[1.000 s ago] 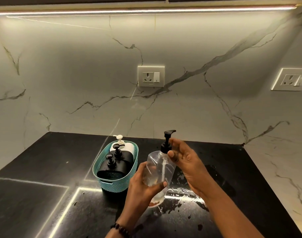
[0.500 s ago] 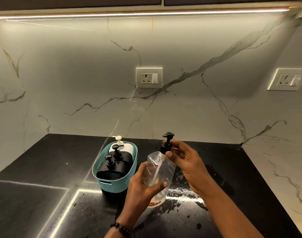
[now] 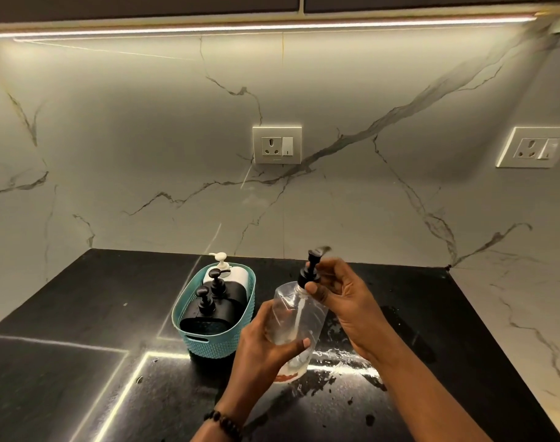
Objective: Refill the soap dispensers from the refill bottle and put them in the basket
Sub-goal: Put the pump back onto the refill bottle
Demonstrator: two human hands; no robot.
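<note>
Clear plastic forms the body of the pump bottle [image 3: 296,317], which is held tilted above the black stone surface [image 3: 81,314], just to the right of the teal woven-pattern plastic basket [image 3: 219,344]. The bottle's lower body is wrapped by the left hand [image 3: 265,342], its grip closed around the clear wall with the thumb across the front. A little clear liquid and a white dip tube are seen inside. The black pump head [image 3: 310,272] at the bottle's neck is pinched by the right hand [image 3: 345,301], whose fingers are closed on the collar; the nozzle above is blurred. A dark beaded bracelet [image 3: 224,421] is worn on the left wrist.

Inside the basket three dispensers are stood upright: a black one with a black pump [image 3: 205,317] nearest the viewer, a second black one [image 3: 227,291] behind it, and a white one with a white pump [image 3: 232,271] at the far end. Spilled liquid [image 3: 339,355] is spread over the surface to the right of the basket, under the held bottle. A white wall socket [image 3: 277,145] is set in the marble wall above the basket.
</note>
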